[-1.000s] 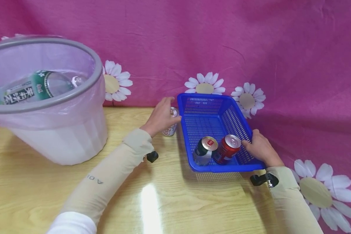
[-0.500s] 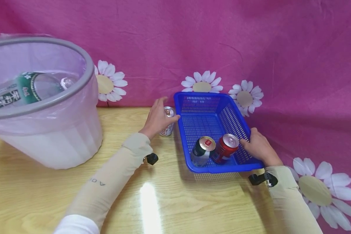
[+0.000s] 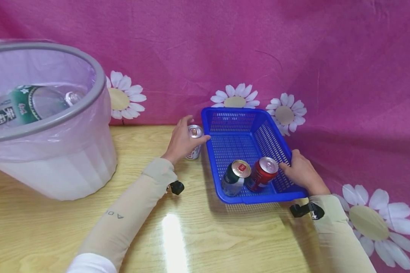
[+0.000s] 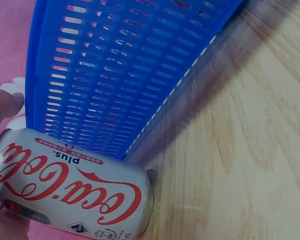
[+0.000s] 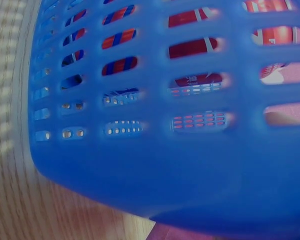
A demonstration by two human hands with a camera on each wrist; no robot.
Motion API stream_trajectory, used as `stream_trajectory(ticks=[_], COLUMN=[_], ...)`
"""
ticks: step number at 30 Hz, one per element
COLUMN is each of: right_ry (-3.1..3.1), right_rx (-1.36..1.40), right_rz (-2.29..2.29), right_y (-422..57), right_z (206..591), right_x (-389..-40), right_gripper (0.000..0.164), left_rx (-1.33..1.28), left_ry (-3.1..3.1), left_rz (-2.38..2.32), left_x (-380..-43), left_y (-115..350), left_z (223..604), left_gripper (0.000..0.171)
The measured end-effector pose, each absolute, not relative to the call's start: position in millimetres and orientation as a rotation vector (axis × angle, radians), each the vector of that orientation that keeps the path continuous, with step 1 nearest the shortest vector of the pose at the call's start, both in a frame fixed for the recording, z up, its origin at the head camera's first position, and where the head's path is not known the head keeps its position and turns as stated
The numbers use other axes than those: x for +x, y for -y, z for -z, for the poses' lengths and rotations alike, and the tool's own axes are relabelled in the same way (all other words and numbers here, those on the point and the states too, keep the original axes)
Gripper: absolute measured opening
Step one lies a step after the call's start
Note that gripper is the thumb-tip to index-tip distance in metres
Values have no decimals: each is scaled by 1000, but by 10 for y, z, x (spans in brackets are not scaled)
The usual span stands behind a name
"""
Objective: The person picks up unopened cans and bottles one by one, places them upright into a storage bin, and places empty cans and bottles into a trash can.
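Observation:
A silver Coca-Cola plus can [image 4: 75, 187] stands upright on the table, just left of the blue basket [image 3: 233, 142]. My left hand [image 3: 182, 142] is spread around this can, fingers behind it and thumb stretched over to the basket's left rim. In the left wrist view, the thumb [image 4: 10, 104] shows apart from the can. My right hand [image 3: 304, 172] grips the basket's right rim, thumb on the inside. Inside the basket, a dark green and silver can [image 3: 235, 180] and a red can [image 3: 262, 175] stand side by side at the near end. Basket mesh [image 5: 155, 165] fills most of the right wrist view.
At the left stands a white bin [image 3: 68, 170] with a grey rim and clear liner. A green-labelled plastic bottle [image 3: 25, 104] lies in it. A pink daisy-print cloth [image 3: 177, 57] hangs behind the wooden table [image 3: 205, 242].
The left hand has opened slightly around the silver can, so more of its top shows. The right hand keeps its grip on the basket. The view has shifted slightly.

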State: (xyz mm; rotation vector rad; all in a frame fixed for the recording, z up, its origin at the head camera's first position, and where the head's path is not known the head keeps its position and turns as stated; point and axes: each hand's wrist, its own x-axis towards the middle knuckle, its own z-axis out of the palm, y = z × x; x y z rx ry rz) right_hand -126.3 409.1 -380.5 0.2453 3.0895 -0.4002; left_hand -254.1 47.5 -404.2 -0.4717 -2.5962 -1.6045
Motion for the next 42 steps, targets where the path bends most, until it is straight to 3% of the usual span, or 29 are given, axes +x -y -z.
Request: stream_trajectory(ticks=[13, 42], right_ry=[-3072, -3066], right_rx=[280, 288], right_rz=[405, 417], right_y=[-4086, -4090], right_z=[3796, 3803], right_x=[-1239, -1244], right_gripper=[47, 47], left_rx=[-547, -364], left_ry=[2525, 2404], left_rz=[1715, 1816], left_x=[-2559, -2612], left_y=[-483, -559], left_z=[4149, 4395], left_gripper=[93, 76])
